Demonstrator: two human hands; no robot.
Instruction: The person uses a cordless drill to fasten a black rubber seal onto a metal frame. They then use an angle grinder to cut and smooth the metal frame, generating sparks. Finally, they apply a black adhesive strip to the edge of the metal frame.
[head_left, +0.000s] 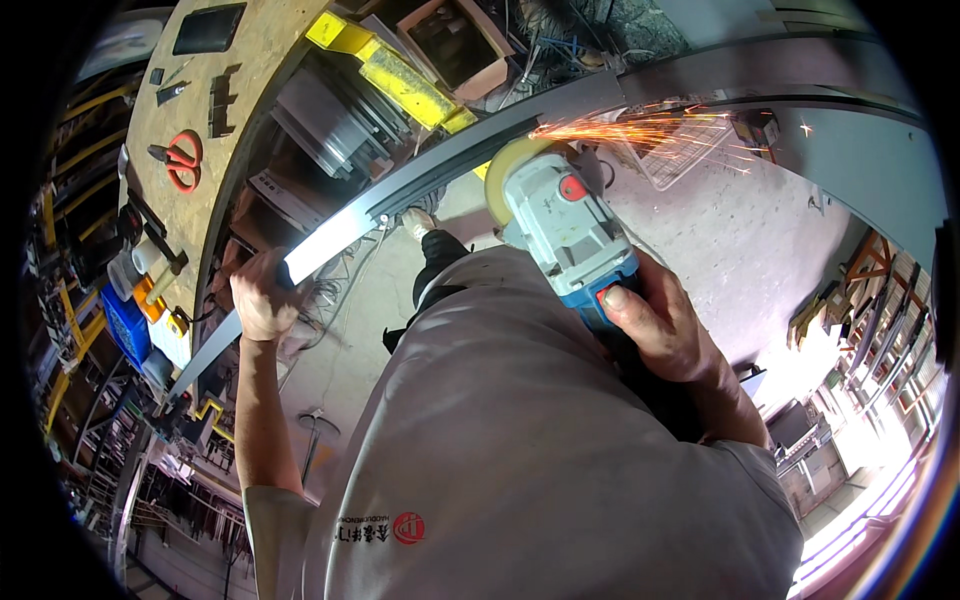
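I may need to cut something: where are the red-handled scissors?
In the head view, the red-handled scissors lie at upper left on the wooden workbench, beyond the left hand.

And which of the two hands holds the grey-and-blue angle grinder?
The right hand, on the picture's right, holds that grinder; the left hand grips the long grey metal bar instead.
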